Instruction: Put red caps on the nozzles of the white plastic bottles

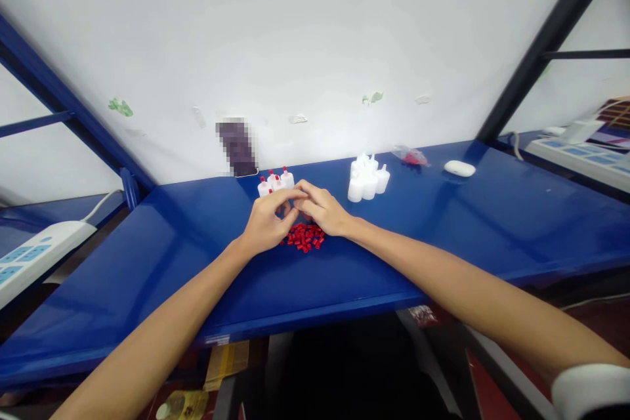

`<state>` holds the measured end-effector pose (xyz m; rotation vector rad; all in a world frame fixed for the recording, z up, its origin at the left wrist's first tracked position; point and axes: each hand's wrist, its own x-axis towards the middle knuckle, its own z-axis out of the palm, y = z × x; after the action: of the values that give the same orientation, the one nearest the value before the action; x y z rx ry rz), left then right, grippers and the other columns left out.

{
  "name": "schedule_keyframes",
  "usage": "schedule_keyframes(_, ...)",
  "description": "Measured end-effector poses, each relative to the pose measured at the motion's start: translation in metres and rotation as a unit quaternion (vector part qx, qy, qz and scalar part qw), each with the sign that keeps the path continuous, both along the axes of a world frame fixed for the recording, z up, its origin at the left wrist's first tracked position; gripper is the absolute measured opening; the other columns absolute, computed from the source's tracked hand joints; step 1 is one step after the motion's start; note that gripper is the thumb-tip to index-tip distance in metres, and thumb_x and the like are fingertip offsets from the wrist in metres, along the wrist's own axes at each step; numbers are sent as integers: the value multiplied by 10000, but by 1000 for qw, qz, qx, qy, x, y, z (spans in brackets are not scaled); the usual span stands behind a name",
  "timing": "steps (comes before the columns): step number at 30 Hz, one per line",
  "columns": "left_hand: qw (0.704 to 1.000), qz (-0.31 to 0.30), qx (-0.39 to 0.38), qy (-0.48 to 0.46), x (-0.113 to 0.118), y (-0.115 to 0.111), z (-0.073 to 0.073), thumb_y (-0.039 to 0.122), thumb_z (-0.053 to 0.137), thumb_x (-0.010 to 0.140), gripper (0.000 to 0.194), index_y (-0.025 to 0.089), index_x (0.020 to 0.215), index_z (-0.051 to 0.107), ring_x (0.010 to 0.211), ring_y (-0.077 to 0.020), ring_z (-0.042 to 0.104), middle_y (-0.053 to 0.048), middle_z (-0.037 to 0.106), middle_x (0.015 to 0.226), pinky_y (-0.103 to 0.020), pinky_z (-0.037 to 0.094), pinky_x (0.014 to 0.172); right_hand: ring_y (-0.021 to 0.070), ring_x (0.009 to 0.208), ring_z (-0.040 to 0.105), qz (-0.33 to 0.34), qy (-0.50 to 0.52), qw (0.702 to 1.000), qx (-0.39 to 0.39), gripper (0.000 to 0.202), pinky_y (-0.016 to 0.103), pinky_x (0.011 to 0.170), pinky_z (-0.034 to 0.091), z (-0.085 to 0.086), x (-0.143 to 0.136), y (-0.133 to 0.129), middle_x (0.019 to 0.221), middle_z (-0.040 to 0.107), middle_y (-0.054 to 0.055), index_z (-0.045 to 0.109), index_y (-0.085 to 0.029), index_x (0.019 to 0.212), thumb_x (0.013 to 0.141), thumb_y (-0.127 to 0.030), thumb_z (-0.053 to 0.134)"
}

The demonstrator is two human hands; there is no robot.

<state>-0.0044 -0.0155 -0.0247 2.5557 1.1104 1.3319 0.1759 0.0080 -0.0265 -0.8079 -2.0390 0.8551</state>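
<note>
My left hand and my right hand meet over the middle of the blue table, their fingers bent together at the tips. Whatever lies between the fingers is hidden. Just below them is a loose pile of small red caps. Behind my left hand stand several white bottles with red caps, partly covered by that hand. To the right of my right hand, a cluster of white bottles stands upright; most show bare white nozzles.
A phone leans on the wall behind the table. At the back right lie a clear bag with red pieces and a white oval case. Power strips sit at both sides, beyond the metal frame posts.
</note>
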Motion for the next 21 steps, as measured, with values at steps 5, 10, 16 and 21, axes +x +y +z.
schedule_keyframes(5, 991, 115, -3, -69, -22, 10, 18, 261, 593, 898, 224, 177, 1093, 663, 603, -93, 603, -33, 717, 953, -243, 516, 672, 151, 568, 521, -1, 26, 999, -43, 330, 278, 629, 376, -5, 0, 4, 592, 533, -75, 506, -244, 1152, 1000, -506, 375)
schedule_keyframes(10, 981, 173, -28, -77, -44, 20, 21, 236, 648, 811, 257, 172, 1061, 649, 507, -66, 592, -24, 726, 946, -219, 489, 604, 140, 567, 527, 13, 26, 999, -36, 278, 278, 640, 389, -6, 2, 4, 592, 535, -75, 522, -227, 1110, 998, -458, 415)
schedule_keyframes(16, 982, 177, -56, -42, -44, 23, 15, 286, 637, 825, 154, 172, 911, 696, 487, -94, 610, 2, 745, 778, -212, 468, 549, 136, 555, 524, 12, 26, 999, -34, 260, 277, 632, 388, -6, 2, 4, 590, 536, -74, 526, -222, 1098, 997, -435, 419)
schedule_keyframes(21, 983, 176, -60, 1, -42, 20, 15, 304, 618, 851, 184, 178, 941, 717, 464, -117, 605, 28, 701, 633, -227, 474, 568, 145, 574, 520, 15, 34, 998, -41, 228, 284, 642, 391, -8, 2, 6, 600, 537, -66, 534, -220, 1088, 983, -355, 383)
